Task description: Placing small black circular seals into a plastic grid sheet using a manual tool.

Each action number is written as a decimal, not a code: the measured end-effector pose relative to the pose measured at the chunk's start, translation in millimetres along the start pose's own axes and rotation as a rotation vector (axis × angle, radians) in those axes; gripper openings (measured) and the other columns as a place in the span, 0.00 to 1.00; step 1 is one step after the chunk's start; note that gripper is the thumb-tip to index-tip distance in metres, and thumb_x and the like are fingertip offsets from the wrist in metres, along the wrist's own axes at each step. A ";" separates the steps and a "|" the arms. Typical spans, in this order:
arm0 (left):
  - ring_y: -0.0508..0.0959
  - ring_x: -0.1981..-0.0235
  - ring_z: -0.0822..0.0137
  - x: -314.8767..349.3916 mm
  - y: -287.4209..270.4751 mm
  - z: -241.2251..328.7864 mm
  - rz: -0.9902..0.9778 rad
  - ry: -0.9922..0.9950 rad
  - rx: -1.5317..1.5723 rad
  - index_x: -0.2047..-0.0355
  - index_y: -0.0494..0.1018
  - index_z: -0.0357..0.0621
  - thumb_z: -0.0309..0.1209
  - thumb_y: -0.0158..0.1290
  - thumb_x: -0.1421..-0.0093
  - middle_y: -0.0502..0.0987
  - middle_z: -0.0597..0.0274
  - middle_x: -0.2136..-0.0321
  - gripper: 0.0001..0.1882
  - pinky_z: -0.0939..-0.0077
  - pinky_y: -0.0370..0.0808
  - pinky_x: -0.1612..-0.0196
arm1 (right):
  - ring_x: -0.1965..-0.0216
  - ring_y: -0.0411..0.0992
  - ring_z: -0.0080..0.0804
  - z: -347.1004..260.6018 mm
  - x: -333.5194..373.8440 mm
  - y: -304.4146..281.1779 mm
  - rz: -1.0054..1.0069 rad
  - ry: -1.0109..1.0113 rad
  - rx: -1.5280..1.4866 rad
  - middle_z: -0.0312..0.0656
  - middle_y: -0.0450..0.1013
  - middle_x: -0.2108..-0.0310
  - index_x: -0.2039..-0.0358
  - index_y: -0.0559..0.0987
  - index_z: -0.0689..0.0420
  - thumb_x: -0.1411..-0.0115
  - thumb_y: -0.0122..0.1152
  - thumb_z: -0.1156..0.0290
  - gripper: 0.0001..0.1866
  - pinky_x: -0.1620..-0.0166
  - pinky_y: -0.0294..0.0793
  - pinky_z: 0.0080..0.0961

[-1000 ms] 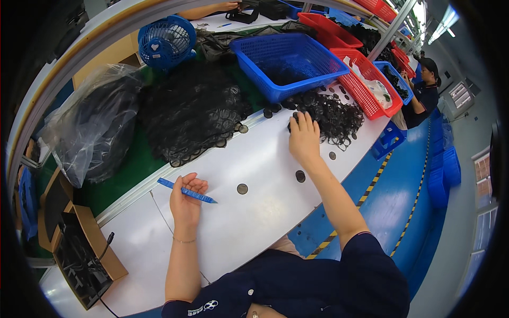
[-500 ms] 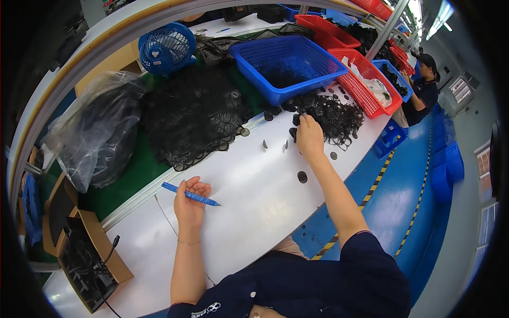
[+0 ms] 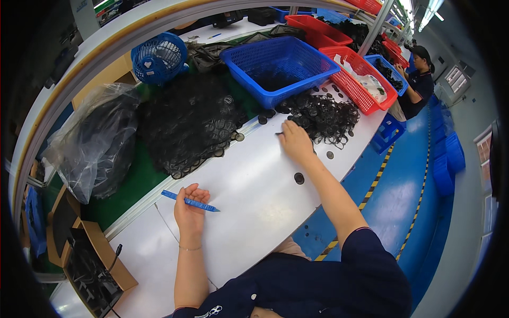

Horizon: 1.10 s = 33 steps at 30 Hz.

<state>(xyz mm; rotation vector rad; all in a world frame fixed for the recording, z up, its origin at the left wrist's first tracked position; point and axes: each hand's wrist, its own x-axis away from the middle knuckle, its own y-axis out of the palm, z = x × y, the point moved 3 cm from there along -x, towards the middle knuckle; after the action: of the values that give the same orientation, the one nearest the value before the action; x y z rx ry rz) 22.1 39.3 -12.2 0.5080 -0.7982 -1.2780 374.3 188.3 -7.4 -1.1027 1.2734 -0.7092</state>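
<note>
My left hand [image 3: 190,209] rests on the white table [image 3: 249,196] and holds a thin blue tool [image 3: 190,201] across its fingers. My right hand [image 3: 295,141] reaches out to the edge of a heap of small black rings [image 3: 326,114]; its fingertips pinch a small dark piece, too small to make out. Loose black discs [image 3: 299,178] lie on the table beside that forearm. A large pile of black rings [image 3: 188,122] sits on the green strip between both hands and the far side.
A blue basket [image 3: 278,66] and red baskets [image 3: 366,79] stand behind the heap. A round blue basket [image 3: 159,55] and a clear bag of black parts [image 3: 95,143] are at the left. A cardboard box [image 3: 90,259] is near left. Another person [image 3: 419,79] works at the far right.
My right hand has shifted slightly within the ring heap and drawn toward its near edge. The left hand with the blue tool has stayed in place. The view has tilted a little.
</note>
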 end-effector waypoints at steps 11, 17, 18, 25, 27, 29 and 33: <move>0.80 0.61 0.60 4.5 -1.4 2.5 0.013 0.017 -0.015 0.55 0.74 0.35 0.41 0.43 0.28 0.79 0.56 0.66 0.20 0.65 0.78 0.53 | 0.38 0.66 0.47 -85.7 96.5 -51.5 0.020 -0.256 -0.210 0.51 0.69 0.40 0.45 0.74 0.64 0.42 0.54 0.76 0.23 0.35 0.63 0.45; 0.80 0.61 0.60 3.2 1.7 0.4 -0.003 0.009 -0.008 0.54 0.74 0.34 0.41 0.42 0.28 0.79 0.56 0.66 0.20 0.65 0.78 0.52 | 0.42 0.71 0.44 14.4 25.3 -18.2 0.201 -0.110 0.010 0.48 0.75 0.48 0.51 0.79 0.61 0.45 0.53 0.79 0.19 0.38 0.67 0.43; 0.79 0.61 0.60 1.9 2.6 0.9 -0.013 0.006 -0.009 0.54 0.74 0.34 0.41 0.42 0.28 0.79 0.56 0.66 0.20 0.65 0.78 0.52 | 0.43 0.71 0.44 38.7 12.1 -18.0 0.202 -0.041 -0.078 0.48 0.75 0.49 0.52 0.79 0.60 0.46 0.54 0.80 0.20 0.39 0.68 0.43; 0.79 0.60 0.60 3.6 1.2 1.3 -0.015 0.023 -0.022 0.54 0.74 0.34 0.41 0.42 0.27 0.79 0.56 0.66 0.20 0.65 0.78 0.52 | 0.45 0.71 0.44 -12.0 29.5 -27.6 0.322 -0.112 -0.193 0.47 0.75 0.49 0.57 0.81 0.60 0.50 0.58 0.82 0.18 0.41 0.68 0.42; 0.79 0.60 0.60 4.1 -0.2 1.8 -0.005 0.018 -0.017 0.53 0.74 0.34 0.41 0.42 0.27 0.79 0.56 0.66 0.21 0.65 0.78 0.52 | 0.44 0.71 0.44 -30.7 33.6 -28.6 0.280 -0.273 -0.165 0.46 0.75 0.49 0.59 0.82 0.58 0.50 0.59 0.81 0.17 0.42 0.68 0.41; 0.79 0.61 0.60 6.2 -2.1 1.4 -0.005 0.005 -0.015 0.53 0.74 0.34 0.41 0.42 0.27 0.79 0.56 0.66 0.21 0.65 0.78 0.52 | 0.45 0.71 0.44 -25.9 30.8 -24.9 0.289 -0.274 -0.147 0.46 0.75 0.49 0.60 0.82 0.57 0.50 0.61 0.79 0.15 0.42 0.69 0.40; 0.80 0.61 0.59 1.9 -0.4 1.8 -0.025 0.007 0.002 0.54 0.73 0.31 0.41 0.41 0.27 0.79 0.54 0.66 0.22 0.65 0.78 0.51 | 0.49 0.72 0.45 25.9 -1.4 -45.6 0.408 0.109 -0.390 0.45 0.77 0.54 0.62 0.83 0.55 0.47 0.64 0.75 0.10 0.44 0.70 0.40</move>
<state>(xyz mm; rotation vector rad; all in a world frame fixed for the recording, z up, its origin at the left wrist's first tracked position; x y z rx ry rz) 20.6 37.5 -10.9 0.5248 -0.7897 -1.2977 405.9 179.7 33.5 -1.0715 1.7150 -0.2190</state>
